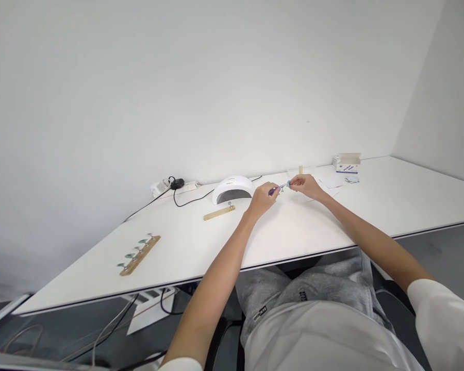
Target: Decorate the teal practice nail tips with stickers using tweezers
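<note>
My left hand (263,200) is closed around a slim purple tool (272,190), its thin tip pointing right toward my other hand. Whether it is a brush or tweezers is too small to tell. Between the fingertips of my right hand (303,184) is a small teal nail tip (288,183), close to the tool's end. Tiny metallic stands (282,190) show just below the hands, partly hidden. To the left, a wooden strip (218,213) bears one small nail-tip stand (230,205) at its far end.
A white nail lamp (233,186) stands behind the left hand. Farther left, a wooden rack (141,256) carries several green nail tips. A cable and black adapter (177,183) lie along the wall. Right of the hands are thin sheets (328,186) and an opened small box (347,164).
</note>
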`<state>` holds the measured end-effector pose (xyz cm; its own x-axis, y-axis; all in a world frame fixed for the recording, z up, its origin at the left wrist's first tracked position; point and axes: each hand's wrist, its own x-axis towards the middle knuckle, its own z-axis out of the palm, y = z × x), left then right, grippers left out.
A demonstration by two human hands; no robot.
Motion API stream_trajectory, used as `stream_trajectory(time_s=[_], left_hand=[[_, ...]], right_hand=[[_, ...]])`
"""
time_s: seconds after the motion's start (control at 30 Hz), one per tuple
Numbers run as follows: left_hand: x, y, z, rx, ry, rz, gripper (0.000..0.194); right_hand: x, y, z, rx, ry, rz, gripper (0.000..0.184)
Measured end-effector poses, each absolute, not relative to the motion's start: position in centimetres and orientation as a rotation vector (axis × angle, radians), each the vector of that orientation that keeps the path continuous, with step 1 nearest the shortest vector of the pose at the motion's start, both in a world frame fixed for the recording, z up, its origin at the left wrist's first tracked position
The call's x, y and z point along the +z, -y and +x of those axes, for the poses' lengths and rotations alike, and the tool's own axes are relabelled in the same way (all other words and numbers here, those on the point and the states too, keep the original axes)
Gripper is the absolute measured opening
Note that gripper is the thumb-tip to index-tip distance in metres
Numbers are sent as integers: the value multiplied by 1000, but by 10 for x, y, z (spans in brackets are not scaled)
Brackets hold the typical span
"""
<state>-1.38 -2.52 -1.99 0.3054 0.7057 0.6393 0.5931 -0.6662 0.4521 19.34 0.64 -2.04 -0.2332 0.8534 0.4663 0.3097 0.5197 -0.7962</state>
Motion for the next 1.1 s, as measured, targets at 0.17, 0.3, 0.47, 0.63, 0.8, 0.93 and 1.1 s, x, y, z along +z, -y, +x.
stream_trajectory(time_s=[0.17,0.3,0.47,0.63,0.8,0.93,1.1], left_hand=[[-21,25,-14,1303,-1232,2485,21],[-21,25,-14,1287,-1249,2508,22],[-22,24,-13,1298,-1242,2529,20],[-23,23,-13,1315,-1243,2557,20],[-25,21,-15,1333,-1248,2586,24],[-26,19,-15,1334,-1245,2590,26],[-24,21,-14,1337,-1247,2582,24]], right_hand=[[-19,-4,193,698,1789,-986,20],[-19,-5,194,703,1784,-982,21],[-17,-2,193,705,1767,-982,21],[-19,-4,193,705,1767,-976,19],[-20,-5,193,700,1765,-978,16],[-19,-5,193,709,1756,-971,15],[-19,-5,193,725,1754,-970,17]])
